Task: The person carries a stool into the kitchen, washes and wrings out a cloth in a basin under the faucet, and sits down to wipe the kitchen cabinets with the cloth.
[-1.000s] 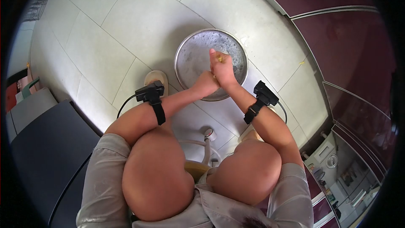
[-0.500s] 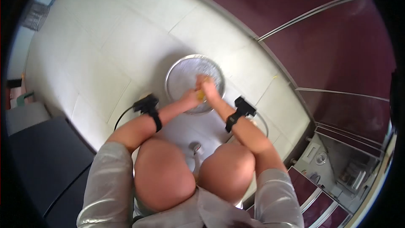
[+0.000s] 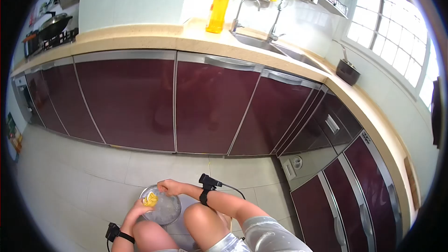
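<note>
My knees [image 3: 201, 219] are showing nearest, just before a round metal basin [image 3: 179, 209] that is standing on the tiled floor [image 3: 107, 170]. My hands are working apart: my left hand [image 3: 138, 209] is gripping a crumpled yellow cloth [image 3: 150, 199] over the basin's left side, while my right hand [image 3: 171, 187] is curling at the far rim, and I cannot tell whether it is clasping anything. Beyond, dark red cabinets [image 3: 130, 102] are running below a pale desk [image 3: 186, 43], where an orange bottle [image 3: 217, 13] is standing beside the sink [image 3: 253, 42].
</note>
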Motion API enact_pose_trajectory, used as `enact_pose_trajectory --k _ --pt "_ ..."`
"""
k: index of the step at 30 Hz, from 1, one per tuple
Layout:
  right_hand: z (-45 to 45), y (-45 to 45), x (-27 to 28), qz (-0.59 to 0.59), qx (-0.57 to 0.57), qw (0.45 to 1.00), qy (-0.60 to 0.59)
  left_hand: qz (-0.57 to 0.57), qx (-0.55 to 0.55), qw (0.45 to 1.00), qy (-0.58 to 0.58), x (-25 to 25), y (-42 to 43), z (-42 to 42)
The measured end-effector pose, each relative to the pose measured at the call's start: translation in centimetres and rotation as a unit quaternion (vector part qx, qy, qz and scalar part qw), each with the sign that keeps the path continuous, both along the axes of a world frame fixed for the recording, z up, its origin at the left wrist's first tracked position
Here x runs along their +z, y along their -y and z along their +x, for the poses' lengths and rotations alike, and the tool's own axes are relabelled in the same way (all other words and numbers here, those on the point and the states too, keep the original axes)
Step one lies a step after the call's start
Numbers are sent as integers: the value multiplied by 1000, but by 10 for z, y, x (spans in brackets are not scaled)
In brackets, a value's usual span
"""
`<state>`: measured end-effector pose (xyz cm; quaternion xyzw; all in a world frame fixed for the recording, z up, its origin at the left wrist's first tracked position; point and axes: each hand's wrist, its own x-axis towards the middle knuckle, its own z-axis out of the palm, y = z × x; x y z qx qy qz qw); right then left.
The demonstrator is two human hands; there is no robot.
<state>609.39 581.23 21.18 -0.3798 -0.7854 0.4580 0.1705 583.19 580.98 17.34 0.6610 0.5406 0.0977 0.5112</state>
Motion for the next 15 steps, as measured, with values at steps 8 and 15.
enact_pose_trajectory --k 8,15 --pt "30 17 49 -75 125 986 82 15 4 1000 -14 60 -3 -6" --pt "213 52 88 31 -86 996 -21 94 175 977 76 88 -6 36"
